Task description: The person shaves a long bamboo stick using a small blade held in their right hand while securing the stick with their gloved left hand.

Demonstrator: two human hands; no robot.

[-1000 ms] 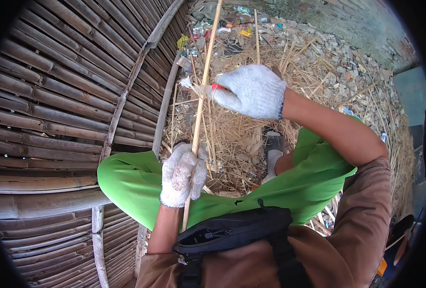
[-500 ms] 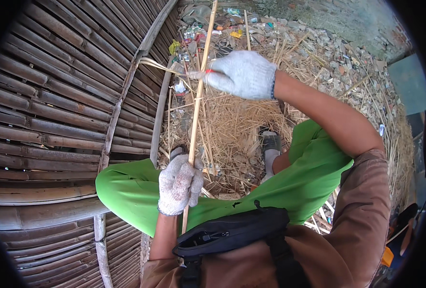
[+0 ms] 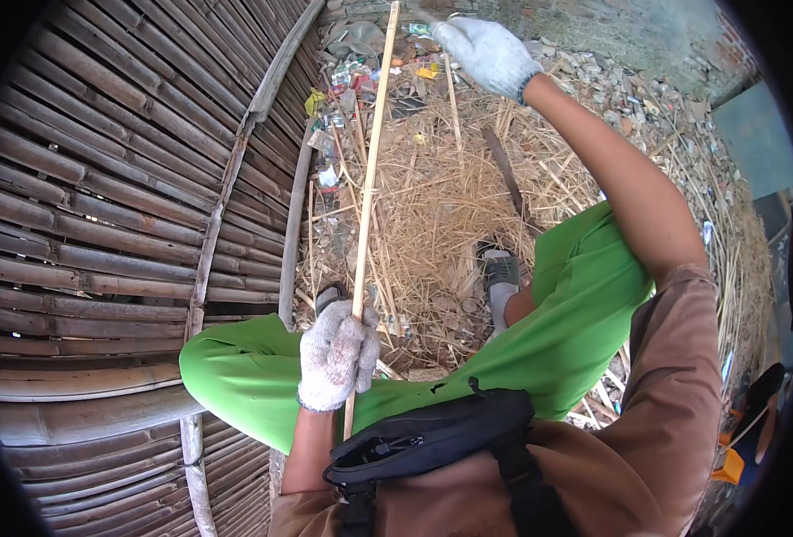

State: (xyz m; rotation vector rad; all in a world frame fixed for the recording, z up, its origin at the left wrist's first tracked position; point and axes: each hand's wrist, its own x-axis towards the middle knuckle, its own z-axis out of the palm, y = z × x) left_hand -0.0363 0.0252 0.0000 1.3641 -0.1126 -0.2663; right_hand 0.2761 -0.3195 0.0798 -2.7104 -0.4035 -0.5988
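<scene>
The strip (image 3: 371, 161) is gripped near its lower end by the left hand (image 3: 335, 349), whose gloved fingers are wrapped closely around it. It is held aslant above the ground (image 3: 682, 188), with its lower end brought to the bag (image 3: 432, 438) and its upper end pointed past the ground's far edge, in front of the wall (image 3: 584, 22).

The right hand (image 3: 486, 54), also gloved, is raised over that far edge, to the right of the strip's upper end and apart from it. Its fingers are drawn together, but whether anything is held cannot be told, as the fingertips are blurred.

The ground's left edge is bordered by the fence (image 3: 101, 224). Its middle is covered with straw (image 3: 432, 215), on which a dark bar (image 3: 504, 174) is seen. Near the far left corner, a yellow scrap (image 3: 428, 72) and a white scrap (image 3: 328, 176) are scattered. The lap is covered by green trousers (image 3: 584, 295).
</scene>
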